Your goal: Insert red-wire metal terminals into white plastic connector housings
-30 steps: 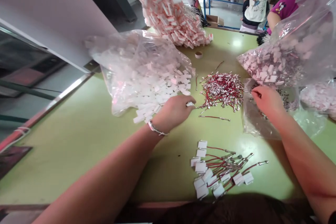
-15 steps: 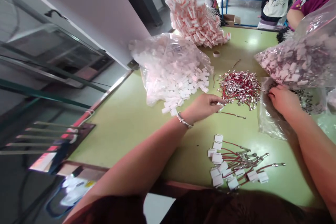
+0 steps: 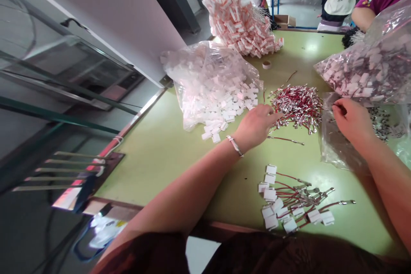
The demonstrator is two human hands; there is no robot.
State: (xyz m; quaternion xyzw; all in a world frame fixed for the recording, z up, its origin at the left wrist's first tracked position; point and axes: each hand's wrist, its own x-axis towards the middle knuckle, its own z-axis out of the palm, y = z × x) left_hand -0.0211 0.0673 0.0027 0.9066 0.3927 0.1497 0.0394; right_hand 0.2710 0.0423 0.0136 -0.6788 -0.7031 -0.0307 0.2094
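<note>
Along the near left edge of a pile of red wires (image 3: 298, 105), the left hand (image 3: 255, 126) reaches in with its fingers partly bent and one finger stretched out over the metal ends; whether it has hold of anything cannot be told from this angle. The right hand (image 3: 353, 120) is loosely curled, fingertips drawn close together, above a flat clear bag (image 3: 334, 150) with small metal parts (image 3: 380, 122) in it; any small piece between its fingers is hidden.

The pile lies on the green surface (image 3: 154, 158) between the hands, probably so that either can get to it with little stretching. Just left of it, white plastic pieces (image 3: 212, 130) spill from the mouth of a large clear bag (image 3: 212, 72), which seems laid on its side to keep them within easy pick-up. One single wire (image 3: 285, 140) rests apart, just below the pile.

Nearer the body, several white caps with wires attached (image 3: 269, 195) lie in a loose group, most with their metal ends pointing right, perhaps set there to stay separate from the loose stock. A tape roll (image 3: 266, 64) stands farther back.
</note>
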